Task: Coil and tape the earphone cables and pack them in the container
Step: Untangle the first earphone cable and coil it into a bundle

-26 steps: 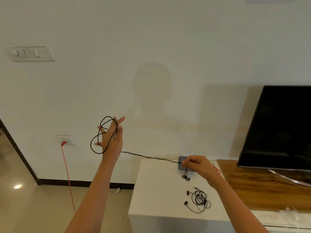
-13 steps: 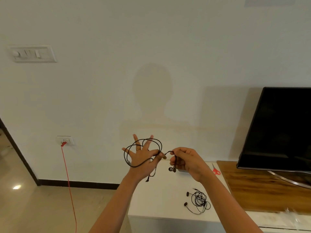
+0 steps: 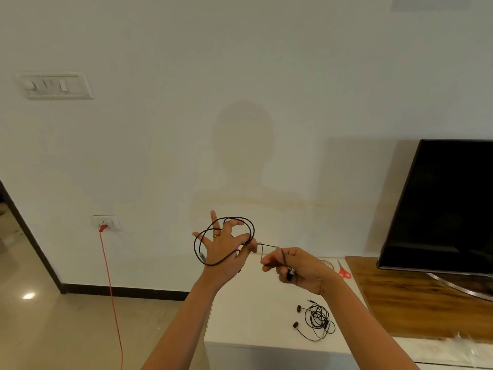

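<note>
My left hand [image 3: 225, 245] is raised with fingers spread, and a black earphone cable [image 3: 250, 231] is looped in several turns around it. The cable's short free end runs right to my right hand [image 3: 296, 271], which pinches it, the earbuds hanging just below the fingers. Both hands hover above the far left part of a white cabinet top [image 3: 253, 316]. A second black earphone set [image 3: 317, 319] lies in a loose tangle on that top, near the front. No container or tape can be made out.
Red-handled scissors [image 3: 343, 272] lie at the back of the cabinet top, behind my right hand. A dark television [image 3: 440, 206] stands on a wooden shelf [image 3: 416, 308] to the right. A red cord [image 3: 112, 289] hangs from a wall socket at left.
My left hand came in from far left toward the right hand, gathering more loops. The long taut stretch of cable between the hands has shrunk to a short piece.
</note>
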### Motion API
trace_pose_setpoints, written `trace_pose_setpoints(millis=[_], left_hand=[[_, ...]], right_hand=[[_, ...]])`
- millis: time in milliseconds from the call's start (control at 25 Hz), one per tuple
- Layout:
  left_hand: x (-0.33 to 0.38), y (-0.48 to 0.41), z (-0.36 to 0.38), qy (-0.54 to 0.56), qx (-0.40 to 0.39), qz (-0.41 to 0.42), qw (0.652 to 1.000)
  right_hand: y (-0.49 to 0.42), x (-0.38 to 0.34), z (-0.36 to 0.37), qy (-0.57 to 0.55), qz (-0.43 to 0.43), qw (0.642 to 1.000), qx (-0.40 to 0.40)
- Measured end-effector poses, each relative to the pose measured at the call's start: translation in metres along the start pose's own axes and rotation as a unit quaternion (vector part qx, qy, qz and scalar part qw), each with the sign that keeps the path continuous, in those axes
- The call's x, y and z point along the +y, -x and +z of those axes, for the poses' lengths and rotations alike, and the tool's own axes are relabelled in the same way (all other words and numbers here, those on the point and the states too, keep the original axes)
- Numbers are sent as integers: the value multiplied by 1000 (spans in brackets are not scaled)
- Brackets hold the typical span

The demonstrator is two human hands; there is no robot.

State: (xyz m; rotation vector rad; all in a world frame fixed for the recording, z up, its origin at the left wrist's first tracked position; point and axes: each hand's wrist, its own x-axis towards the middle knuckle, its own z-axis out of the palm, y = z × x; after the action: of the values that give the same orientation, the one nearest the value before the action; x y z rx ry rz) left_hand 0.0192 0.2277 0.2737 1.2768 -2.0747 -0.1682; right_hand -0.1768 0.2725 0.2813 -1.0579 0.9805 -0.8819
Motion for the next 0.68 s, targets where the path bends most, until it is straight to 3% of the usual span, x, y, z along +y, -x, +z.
trace_pose_setpoints(millis=[160, 280, 360, 520, 600, 680], left_hand=[[0, 0, -3, 7, -2, -7, 1000], [-5, -1, -8, 17, 14, -18, 1000], [-10, -3, -11, 16, 21, -22, 999], [-14, -4, -6, 12, -27, -23, 999], [-12, -5, -5, 116, -52, -50, 991], [-7, -10, -13, 244, -80, -134, 957]], right_hand=[[-3, 11, 5, -225, 28, 974, -10], [-7, 18, -6, -394, 12, 918, -30], [-9, 28, -19, -462, 3, 887, -2], [-14, 40, -30, -382, 17, 915, 129], [-18, 44, -32, -293, 14, 936, 192], [-22, 51, -40, -209, 22, 941, 266]])
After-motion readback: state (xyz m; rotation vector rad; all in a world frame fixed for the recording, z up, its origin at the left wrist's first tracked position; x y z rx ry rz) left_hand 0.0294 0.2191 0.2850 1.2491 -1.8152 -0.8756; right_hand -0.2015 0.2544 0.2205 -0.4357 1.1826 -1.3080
